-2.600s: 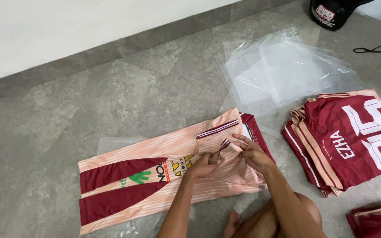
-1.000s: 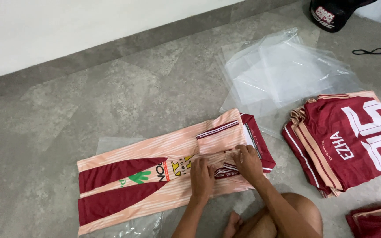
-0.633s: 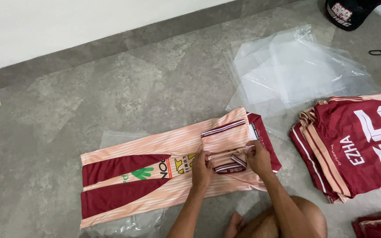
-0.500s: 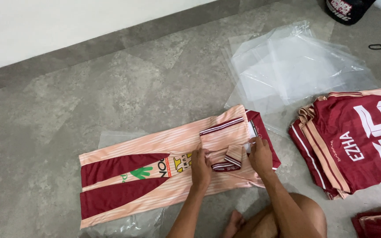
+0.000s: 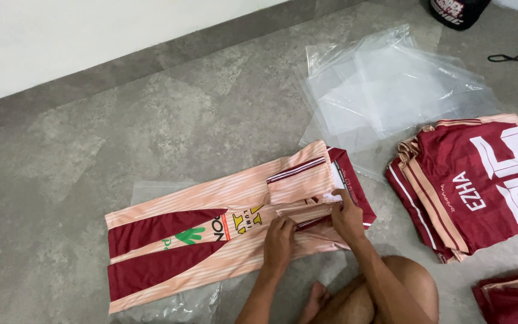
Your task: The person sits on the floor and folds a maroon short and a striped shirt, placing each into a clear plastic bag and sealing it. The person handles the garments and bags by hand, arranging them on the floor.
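The left hand [image 5: 279,236] presses flat, fingers together, on the folded peach-and-maroon jersey [image 5: 211,231], which lies on the grey floor [image 5: 151,126] over a clear plastic bag [image 5: 151,192]. Just right of it, the right hand [image 5: 348,216] pinches the jersey's folded sleeve edge between its fingers. Right of the jersey lies a stack of maroon jerseys [image 5: 481,186]; beyond the jersey lie loose plastic bags [image 5: 391,90].

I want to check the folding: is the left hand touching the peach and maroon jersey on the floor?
Touching. In the head view the left hand lies flat on the jersey, its fingers pressing the folded sleeve, with no gap visible.
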